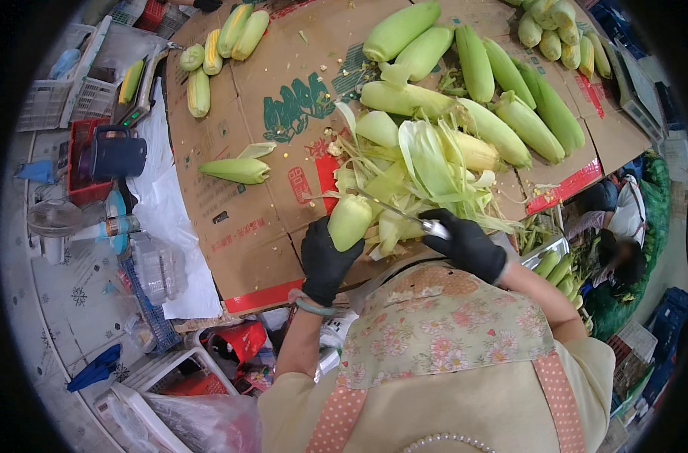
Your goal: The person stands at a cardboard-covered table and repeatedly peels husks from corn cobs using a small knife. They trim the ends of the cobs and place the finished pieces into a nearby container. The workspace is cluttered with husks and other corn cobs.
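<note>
My left hand (328, 257), in a black glove, grips a pale green ear of corn in its husk (349, 222) near the table's front edge. In my black-gloved right hand (463, 240) is a knife (398, 212), held by its light handle, its thin blade pointing to the upper left, towards that ear. A pile of peeled husks (429, 161) lies just beyond both hands. Several unpeeled ears of corn (494, 130) lie behind and right of the pile. A short cut piece of green husk (236, 170) rests on the cardboard at the left.
Flattened cardboard (247, 226) covers the table. Partly husked ears (231, 39) lie at the far left, more corn (559, 34) at the far right. Scales (641, 90) stand at the right edge. A person (610, 226) is at the right, beside a metal tray of corn (551, 252).
</note>
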`<state>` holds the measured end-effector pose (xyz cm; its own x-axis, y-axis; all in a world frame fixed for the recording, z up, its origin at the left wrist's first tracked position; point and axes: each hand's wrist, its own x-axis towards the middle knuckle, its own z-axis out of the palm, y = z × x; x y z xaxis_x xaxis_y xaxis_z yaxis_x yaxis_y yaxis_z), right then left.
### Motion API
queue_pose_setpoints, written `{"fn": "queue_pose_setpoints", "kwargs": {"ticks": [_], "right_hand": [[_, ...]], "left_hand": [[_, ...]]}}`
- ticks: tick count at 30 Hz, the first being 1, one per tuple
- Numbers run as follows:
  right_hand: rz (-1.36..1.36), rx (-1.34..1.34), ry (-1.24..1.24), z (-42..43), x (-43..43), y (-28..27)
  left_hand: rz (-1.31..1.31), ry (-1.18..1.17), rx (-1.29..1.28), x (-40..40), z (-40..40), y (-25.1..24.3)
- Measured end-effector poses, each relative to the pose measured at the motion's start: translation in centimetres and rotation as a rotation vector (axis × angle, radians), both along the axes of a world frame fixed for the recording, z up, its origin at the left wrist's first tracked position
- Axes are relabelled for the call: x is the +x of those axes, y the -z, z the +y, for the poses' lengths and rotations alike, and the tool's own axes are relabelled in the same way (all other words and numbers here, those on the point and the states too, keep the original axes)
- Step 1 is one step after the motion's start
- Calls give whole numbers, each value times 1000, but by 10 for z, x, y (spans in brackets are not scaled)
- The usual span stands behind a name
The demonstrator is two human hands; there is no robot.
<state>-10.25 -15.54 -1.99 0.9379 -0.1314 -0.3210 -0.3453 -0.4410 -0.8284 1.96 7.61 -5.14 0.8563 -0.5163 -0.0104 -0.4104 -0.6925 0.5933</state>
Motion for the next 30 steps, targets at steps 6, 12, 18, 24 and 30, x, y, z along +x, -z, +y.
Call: {"fn": "queue_pose_setpoints", "kwargs": {"ticks": [6, 12, 18, 24, 30], "right_hand": [[-129, -89, -103, 29, 25, 42], [76, -240, -217, 36, 39, 26], [40, -427, -286, 41, 50, 27], [-14, -465, -439, 23, 71, 29], [64, -427, -570, 15, 85, 49]], "left_hand": [[20, -51, 80, -1, -1, 1], [99, -46, -51, 7, 0, 4], [205, -136, -86, 2, -4, 9], [176, -136, 101, 0, -10, 4], [341, -158, -56, 10, -3, 14]]}}
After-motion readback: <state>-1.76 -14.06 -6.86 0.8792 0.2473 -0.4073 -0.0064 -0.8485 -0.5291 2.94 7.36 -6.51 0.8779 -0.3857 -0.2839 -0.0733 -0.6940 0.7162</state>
